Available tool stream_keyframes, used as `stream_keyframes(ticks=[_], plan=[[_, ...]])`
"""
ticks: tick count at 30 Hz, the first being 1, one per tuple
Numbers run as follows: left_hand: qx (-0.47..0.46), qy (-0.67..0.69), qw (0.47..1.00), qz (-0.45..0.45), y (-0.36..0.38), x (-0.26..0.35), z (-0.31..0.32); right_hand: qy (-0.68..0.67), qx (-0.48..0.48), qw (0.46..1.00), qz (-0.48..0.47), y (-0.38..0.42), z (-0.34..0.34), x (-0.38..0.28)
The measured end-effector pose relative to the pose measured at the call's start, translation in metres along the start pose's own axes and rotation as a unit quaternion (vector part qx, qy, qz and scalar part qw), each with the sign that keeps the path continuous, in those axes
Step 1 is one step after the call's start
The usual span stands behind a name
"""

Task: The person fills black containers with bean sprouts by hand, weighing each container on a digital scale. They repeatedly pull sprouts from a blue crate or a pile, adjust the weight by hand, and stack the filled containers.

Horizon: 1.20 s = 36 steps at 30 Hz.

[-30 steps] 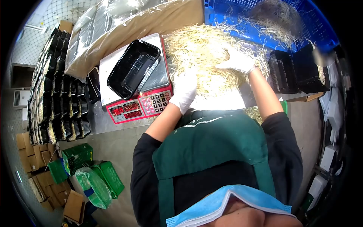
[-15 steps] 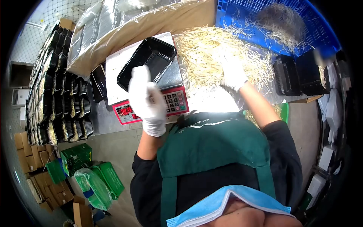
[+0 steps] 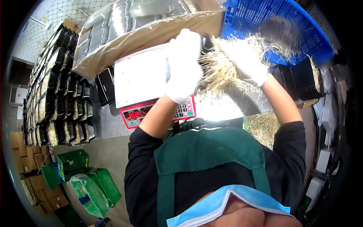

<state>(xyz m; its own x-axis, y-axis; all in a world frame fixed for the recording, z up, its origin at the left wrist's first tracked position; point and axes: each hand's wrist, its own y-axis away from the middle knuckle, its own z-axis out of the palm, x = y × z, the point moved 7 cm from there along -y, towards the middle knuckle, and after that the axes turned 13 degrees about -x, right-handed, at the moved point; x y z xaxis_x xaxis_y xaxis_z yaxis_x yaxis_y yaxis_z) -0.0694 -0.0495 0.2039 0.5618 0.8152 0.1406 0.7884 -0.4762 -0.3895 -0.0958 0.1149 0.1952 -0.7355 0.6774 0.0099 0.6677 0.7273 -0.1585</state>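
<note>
My left hand [image 3: 185, 62], in a white glove, is closed on a black plastic tray [image 3: 207, 44], of which only a dark strip shows beside the fingers. The tray is mostly hidden by the glove and the sprouts. Facing it, my right hand [image 3: 247, 64], also gloved, grips a bundle of bean sprouts [image 3: 217, 66] and presses it up against the tray. Both hands are over the right side of the digital scale [image 3: 141, 75] and the steel table [image 3: 223, 108]. White plate and lit red digits show on the scale.
A plastic-lined carton [image 3: 151, 32] of clear lids stands behind the scale. At back right is a blue crate [image 3: 242, 15] with sprouts. Filled black trays [image 3: 49, 90] are stacked at left, others [image 3: 283, 79] at right. Green crates [image 3: 73, 164] sit on the floor.
My left hand has moved right and up, taking the black tray off the scale. My right hand has lifted a bundle of sprouts from the heap to the tray.
</note>
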Motion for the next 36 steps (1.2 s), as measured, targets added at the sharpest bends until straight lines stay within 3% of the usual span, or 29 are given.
stream_keyframes(ticks=[1,3,4,5,6,7,9,11,12,16,17,18,19,21,22,24,27,28,29,31,33,35,36], plan=[[-0.118,-0.03,0.99,-0.066,-0.008,0.02,-0.001,0.067,0.003,0.997,-0.026,-0.01,-0.004,-0.01],[-0.027,0.071,0.995,-0.07,0.014,0.026,0.013,0.081,0.02,0.996,-0.015,-0.027,-0.007,-0.03],[-0.024,0.066,0.995,-0.072,0.018,0.022,0.02,0.077,0.053,0.996,0.015,-0.038,-0.006,-0.038],[0.036,0.215,0.967,-0.135,0.027,0.004,0.022,0.07,0.086,0.993,0.045,-0.049,-0.003,-0.046],[0.096,0.357,0.909,-0.192,0.04,-0.017,0.032,-0.007,0.122,0.993,0.008,-0.059,0.005,-0.058],[0.196,0.666,0.696,-0.182,0.06,-0.046,0.072,-0.09,0.135,0.986,-0.036,-0.073,0.016,-0.068],[0.207,0.694,0.645,-0.243,0.084,-0.068,0.055,-0.19,0.071,0.979,-0.014,-0.096,0.035,-0.095],[0.172,0.732,0.587,-0.299,0.108,-0.093,0.055,-0.2,-0.099,0.972,0.07,-0.117,0.048,-0.116],[0.115,0.656,0.656,-0.355,0.117,-0.109,0.053,-0.206,-0.145,0.964,0.078,-0.124,0.05,-0.121],[0.071,0.479,0.849,-0.211,0.088,-0.108,0.024,-0.179,-0.175,0.967,0.046,-0.129,0.059,-0.131],[0.066,0.389,0.907,-0.15,0.078,-0.094,0.009,-0.077,-0.04,0.996,-0.031,-0.126,0.052,-0.134],[0.068,0.274,0.955,-0.087,0.07,-0.078,-0.003,0.026,0.096,0.989,-0.11,-0.116,0.036,-0.143],[0.08,0.17,0.982,-0.034,0.065,-0.063,-0.011,0.025,0.095,0.989,-0.112,-0.113,0.036,-0.132],[0.1,0.048,0.993,0.036,0.061,-0.046,-0.012,-0.039,-0.172,0.98,-0.095,-0.112,0.043,-0.109],[0.042,0.278,0.959,-0.032,0.06,-0.062,0.01,-0.044,-0.175,0.979,-0.095,-0.106,0.03,-0.102],[0.046,0.236,0.971,-0.017,0.058,-0.061,0.01,-0.022,-0.322,0.946,-0.002,-0.091,0.033,-0.074],[0.011,0.164,0.986,-0.001,0.044,-0.05,-0.011,-0.133,-0.262,0.953,0.071,-0.07,0.046,-0.06],[-0.084,0.196,0.977,-0.029,0.039,-0.052,0.0,-0.144,-0.14,0.979,0.027,-0.066,0.05,-0.063],[-0.178,0.227,0.956,-0.058,0.038,-0.053,0.012,-0.144,-0.143,0.979,0.026,-0.067,0.056,-0.063],[-0.172,0.245,0.951,-0.075,0.037,-0.051,0.009,-0.115,-0.057,0.992,0.013,-0.071,0.055,-0.06],[-0.183,0.274,0.937,-0.114,0.038,-0.056,0.012,-0.112,-0.072,0.991,0.033,-0.073,0.045,-0.059],[-0.211,0.259,0.933,-0.131,0.037,-0.059,0.016,-0.108,-0.204,0.971,0.055,-0.074,0.04,-0.052],[-0.199,0.283,0.932,-0.111,0.039,-0.06,0.021,-0.204,-0.212,0.954,0.053,-0.07,0.039,-0.041]])
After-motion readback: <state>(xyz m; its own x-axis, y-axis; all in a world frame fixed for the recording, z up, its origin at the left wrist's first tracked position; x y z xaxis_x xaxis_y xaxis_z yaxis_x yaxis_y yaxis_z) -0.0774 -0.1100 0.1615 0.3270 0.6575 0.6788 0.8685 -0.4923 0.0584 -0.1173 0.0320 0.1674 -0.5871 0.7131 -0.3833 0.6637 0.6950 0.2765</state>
